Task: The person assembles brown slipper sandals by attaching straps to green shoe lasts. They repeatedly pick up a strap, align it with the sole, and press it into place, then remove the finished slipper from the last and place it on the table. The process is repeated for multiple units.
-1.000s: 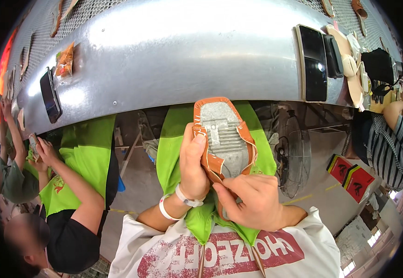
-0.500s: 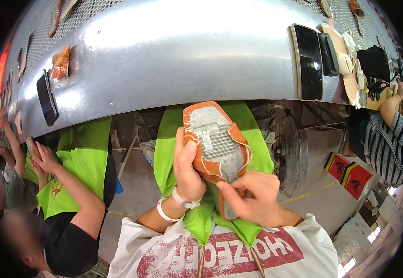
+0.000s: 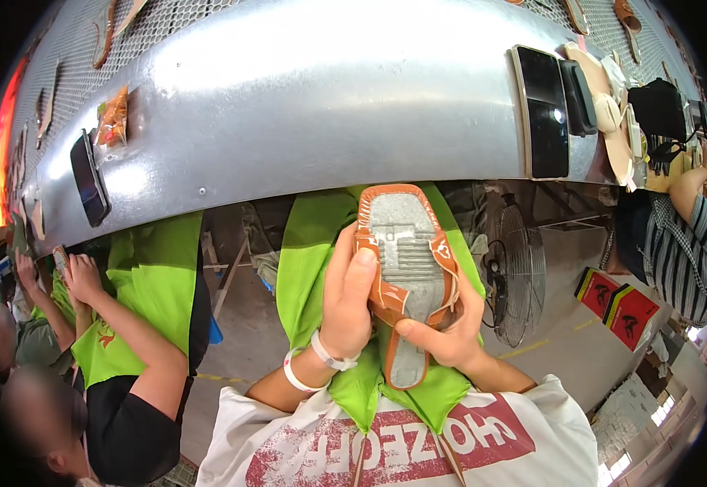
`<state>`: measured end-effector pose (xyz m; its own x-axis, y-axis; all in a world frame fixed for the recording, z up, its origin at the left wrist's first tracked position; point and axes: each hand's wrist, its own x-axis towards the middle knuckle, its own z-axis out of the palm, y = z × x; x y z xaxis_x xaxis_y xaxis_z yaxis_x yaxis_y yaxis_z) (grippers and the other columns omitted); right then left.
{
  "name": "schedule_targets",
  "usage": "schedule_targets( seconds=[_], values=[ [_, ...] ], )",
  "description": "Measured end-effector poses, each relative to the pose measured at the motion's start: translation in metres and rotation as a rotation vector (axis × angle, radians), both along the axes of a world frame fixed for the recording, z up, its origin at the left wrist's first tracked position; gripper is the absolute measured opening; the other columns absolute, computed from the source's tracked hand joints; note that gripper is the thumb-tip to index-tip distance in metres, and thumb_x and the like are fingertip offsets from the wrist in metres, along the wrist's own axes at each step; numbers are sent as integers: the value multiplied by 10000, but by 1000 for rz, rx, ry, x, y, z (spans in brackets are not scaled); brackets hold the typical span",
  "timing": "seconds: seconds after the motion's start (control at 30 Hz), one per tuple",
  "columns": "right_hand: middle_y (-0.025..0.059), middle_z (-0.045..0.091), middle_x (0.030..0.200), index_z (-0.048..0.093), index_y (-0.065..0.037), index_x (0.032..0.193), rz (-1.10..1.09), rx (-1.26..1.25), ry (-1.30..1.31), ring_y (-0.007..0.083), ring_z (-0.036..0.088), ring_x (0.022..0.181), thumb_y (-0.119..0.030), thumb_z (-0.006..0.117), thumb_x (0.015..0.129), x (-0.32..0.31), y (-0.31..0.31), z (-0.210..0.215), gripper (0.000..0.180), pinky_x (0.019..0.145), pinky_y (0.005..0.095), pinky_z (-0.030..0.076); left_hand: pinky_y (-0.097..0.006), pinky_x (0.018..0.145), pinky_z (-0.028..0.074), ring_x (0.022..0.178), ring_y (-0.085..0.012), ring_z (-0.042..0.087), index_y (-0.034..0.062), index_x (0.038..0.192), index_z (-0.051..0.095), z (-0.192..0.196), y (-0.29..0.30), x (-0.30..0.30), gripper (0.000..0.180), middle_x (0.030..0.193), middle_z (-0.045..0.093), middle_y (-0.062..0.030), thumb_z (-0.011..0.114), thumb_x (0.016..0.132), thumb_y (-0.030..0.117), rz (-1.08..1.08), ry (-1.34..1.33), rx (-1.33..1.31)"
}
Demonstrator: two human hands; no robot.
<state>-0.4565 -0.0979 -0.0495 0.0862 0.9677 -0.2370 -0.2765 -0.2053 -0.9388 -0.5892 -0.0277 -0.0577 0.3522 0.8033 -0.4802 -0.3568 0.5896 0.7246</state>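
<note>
In front of my lap I hold a half-made sandal (image 3: 402,213). Its grey face has a ridged middle and a brown stitched edge, and brown straps fold in over both sides. The broad toe end points away from me; the narrow heel end comes down towards my shirt. My left hand (image 3: 345,304) is closed along the left side, its thumb up by the edge. On the right, my right hand (image 3: 453,329) grips the sandal with its thumb pressed at the strap's lower end, near the narrow middle. The fingers behind the sandal are partly hidden.
A metal bench (image 3: 321,122) spans the front. On it lie a phone (image 3: 89,178), a snack packet (image 3: 113,120) and a large dark tablet-like device (image 3: 543,114). Below stand a fan (image 3: 517,280) and red boxes (image 3: 617,307). Co-workers sit left and right.
The sandal has shifted right and turned more upright. My right hand has gone from pinching at the strap's lower end to wrapping the right side. The left hand still holds the left side.
</note>
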Motion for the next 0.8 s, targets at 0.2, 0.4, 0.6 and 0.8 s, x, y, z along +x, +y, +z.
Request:
schedule_targets(
  seconds=[0.2, 0.4, 0.6, 0.8],
  values=[
    [235, 517, 1335, 206, 157, 1447, -21, 52, -263, 257, 565, 1195, -70, 780, 769, -10, -4, 3, 917, 983, 349, 463, -300, 990, 402, 1130, -149, 510, -60, 1388, 370, 1, -1, 1, 457, 1270, 535, -108, 381, 1035, 230, -13, 126, 135],
    [240, 548, 1302, 212, 162, 1443, -75, 66, -264, 278, 605, 1146, -64, 777, 766, -9, -1, 7, 911, 961, 355, 481, -308, 992, 411, 1135, -159, 524, -60, 1407, 337, -3, -7, 4, 494, 1283, 531, -116, 392, 1028, 252, 65, -193, -72],
    [248, 525, 1323, 195, 147, 1455, -39, 81, -351, 267, 579, 1183, -59, 767, 776, -6, -5, 5, 912, 969, 350, 479, -313, 981, 422, 1132, -169, 529, -67, 1426, 316, -2, -11, 10, 530, 1286, 531, -127, 427, 1010, 243, 40, 72, 156],
    [224, 507, 1341, 177, 138, 1464, -83, 7, -116, 255, 568, 1192, -21, 752, 784, -3, -4, 3, 904, 981, 345, 473, -329, 1029, 392, 1213, -184, 486, -66, 1459, 247, -6, -7, 3, 611, 1363, 468, -134, 471, 991, 258, -18, -218, -36]
  ],
)
